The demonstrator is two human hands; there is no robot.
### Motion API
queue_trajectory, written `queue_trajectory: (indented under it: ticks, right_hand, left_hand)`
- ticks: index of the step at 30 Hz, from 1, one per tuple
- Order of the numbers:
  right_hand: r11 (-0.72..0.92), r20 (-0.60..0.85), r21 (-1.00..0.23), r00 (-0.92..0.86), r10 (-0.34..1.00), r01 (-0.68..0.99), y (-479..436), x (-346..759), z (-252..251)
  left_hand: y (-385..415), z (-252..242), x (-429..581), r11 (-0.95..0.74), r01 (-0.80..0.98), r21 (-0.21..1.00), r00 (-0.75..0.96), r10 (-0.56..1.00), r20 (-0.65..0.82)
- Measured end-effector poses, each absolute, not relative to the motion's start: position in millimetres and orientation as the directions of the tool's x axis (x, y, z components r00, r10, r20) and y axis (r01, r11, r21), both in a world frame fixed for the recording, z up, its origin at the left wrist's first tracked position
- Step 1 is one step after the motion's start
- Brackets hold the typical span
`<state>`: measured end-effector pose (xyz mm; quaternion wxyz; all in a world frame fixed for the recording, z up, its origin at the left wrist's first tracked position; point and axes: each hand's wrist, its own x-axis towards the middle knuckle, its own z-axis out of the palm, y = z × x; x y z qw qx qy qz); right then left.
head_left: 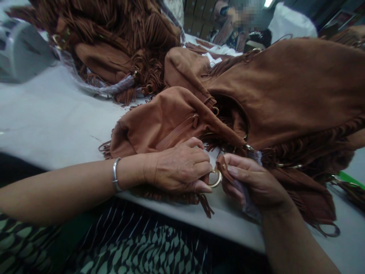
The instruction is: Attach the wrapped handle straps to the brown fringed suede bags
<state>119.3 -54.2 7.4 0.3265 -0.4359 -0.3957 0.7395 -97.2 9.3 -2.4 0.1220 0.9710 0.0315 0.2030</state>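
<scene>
A brown suede handbag [159, 114] with fringe and a slanted zip pocket lies in front of me on the white table. My left hand [182, 165] is closed at the bag's near end, thumb and fingers gripping by a gold ring [216, 179] that sticks out toward the right. My right hand [248, 179] pinches the brown tab end of a strap [224, 167] just right of the ring. Clear plastic wrap [251, 199] around the strap hangs below that hand. What lies inside my left fingers is hidden.
More brown fringed bags are heaped at the back left [119, 34] and on the right [299, 87]. A grey-white plastic object [24, 51] stands at the far left. Across the table is another person [228, 23], near a white sack [292, 23]. The table's front edge runs below my hands.
</scene>
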Motion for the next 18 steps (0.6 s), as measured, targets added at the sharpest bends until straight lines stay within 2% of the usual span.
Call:
queue_trajectory:
  ticks: [7, 10, 13, 15, 17, 18]
  right_hand:
    - [-0.532, -0.442, -0.846, -0.5, 0.744, -0.044, -45, 126, 18]
    - [-0.533, -0.458, -0.845, -0.459, 0.761, -0.042, -50, 124, 23]
    - [-0.501, -0.481, -0.864, -0.37, 0.795, 0.047, -58, 117, 27]
    - [-0.39, -0.431, -0.901, -0.292, 0.854, 0.19, -64, 109, 30]
    - [-0.158, -0.265, -0.891, -0.204, 0.942, 0.426, -70, 101, 32]
    - [-0.03, -0.153, -0.833, -0.177, 0.972, 0.553, -73, 98, 33]
  left_hand:
    - [10, -3, -97, -0.97, 0.002, 0.244, 0.908, 0.104, 0.407]
    - [10, -3, -98, -0.961, -0.001, 0.276, 0.893, 0.123, 0.433]
    - [10, -1, -100, -0.955, -0.009, 0.295, 0.887, 0.129, 0.443]
    - [10, 0, -101, -0.957, -0.01, 0.291, 0.888, 0.125, 0.442]
    - [9, 0, -102, -0.96, -0.012, 0.28, 0.888, 0.118, 0.445]
    - [8, -1, -102, -0.962, -0.016, 0.274, 0.884, 0.114, 0.453]
